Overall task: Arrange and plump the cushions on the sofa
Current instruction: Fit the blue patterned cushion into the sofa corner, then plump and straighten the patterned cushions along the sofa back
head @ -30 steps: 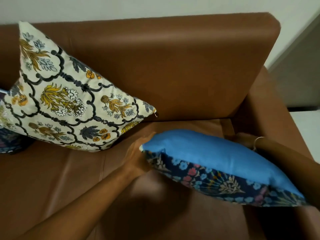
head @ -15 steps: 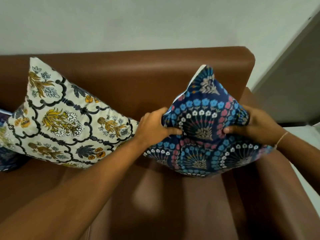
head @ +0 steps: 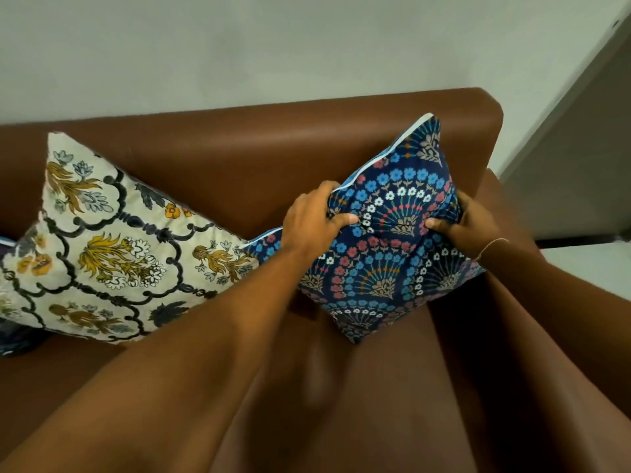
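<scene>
A dark blue cushion [head: 382,268] with a fan-shaped flower print stands on one corner against the backrest of the brown leather sofa [head: 273,145], at its right end. My left hand [head: 314,220] grips the cushion's upper left edge, thumb pressed into the front. My right hand [head: 471,223] squeezes its right side. A cream cushion [head: 112,247] with yellow flowers and black scrollwork leans against the backrest to the left, its right corner touching the blue cushion.
A further dark cushion [head: 13,336] peeks out at the far left edge, mostly hidden behind the cream one. The sofa's right armrest [head: 532,302] lies under my right forearm. A pale wall [head: 273,46] rises behind the sofa.
The blue cushion went from lying flat, plain side up, to standing on a corner with the print facing me. Both hands have since moved it up and right against the backrest.
</scene>
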Tool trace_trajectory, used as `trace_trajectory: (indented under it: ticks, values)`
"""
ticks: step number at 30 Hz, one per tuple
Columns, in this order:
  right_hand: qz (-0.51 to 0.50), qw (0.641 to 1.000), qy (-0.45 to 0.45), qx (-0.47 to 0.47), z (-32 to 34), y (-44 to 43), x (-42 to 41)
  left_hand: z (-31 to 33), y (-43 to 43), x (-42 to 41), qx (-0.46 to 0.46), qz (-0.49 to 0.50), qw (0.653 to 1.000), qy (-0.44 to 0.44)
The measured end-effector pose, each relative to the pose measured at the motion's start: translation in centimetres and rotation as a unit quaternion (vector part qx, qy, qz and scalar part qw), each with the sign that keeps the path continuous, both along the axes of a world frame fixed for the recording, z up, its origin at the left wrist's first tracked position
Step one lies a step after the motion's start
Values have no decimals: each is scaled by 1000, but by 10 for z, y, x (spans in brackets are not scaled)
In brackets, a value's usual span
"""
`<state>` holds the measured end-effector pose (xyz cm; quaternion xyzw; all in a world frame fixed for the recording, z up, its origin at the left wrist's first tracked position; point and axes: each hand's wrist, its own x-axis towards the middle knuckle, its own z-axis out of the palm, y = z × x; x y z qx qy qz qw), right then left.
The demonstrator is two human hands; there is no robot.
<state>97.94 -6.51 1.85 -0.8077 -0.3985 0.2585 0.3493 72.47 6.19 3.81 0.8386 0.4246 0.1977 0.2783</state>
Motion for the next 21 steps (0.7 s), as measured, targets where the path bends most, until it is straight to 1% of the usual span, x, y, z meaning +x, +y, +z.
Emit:
trace_trajectory:
  ticks: [2, 6, 8, 10, 11, 13, 15, 17, 19, 21]
  values:
    - [-10, 1000, -22, 11, 1, -5, -8, 2, 1, -7, 8, -15, 999, 31]
    - [-50, 998, -14, 47, 16, -22, -29, 19, 2, -40, 5, -29, 998, 58]
    - [-79, 990, -66, 100, 30, -22, -50, 30, 6, -70, 40, -30, 998, 44]
    - [-85, 973, -135, 168, 46, -14, -87, 44, 13, -113, 76, -17, 997, 20]
    - [-78, 964, -159, 197, 54, -6, -110, 51, 19, -138, 93, -3, 996, 6]
    - [-53, 954, -177, 237, 67, 13, -161, 66, 30, -191, 133, 31, 990, -23]
    - [-11, 952, -170, 254, 78, 41, -223, 79, 47, -256, 176, 65, 982, -38]
    - [39, 950, -175, 256, 84, 73, -294, 90, 69, -331, 208, 97, 973, -28]
    - [89, 940, -182, 275, 88, 105, -364, 98, 93, -402, 213, 138, 967, -22]
    - [141, 928, -181, 293, 91, 140, -438, 102, 120, -475, 199, 184, 962, -13]
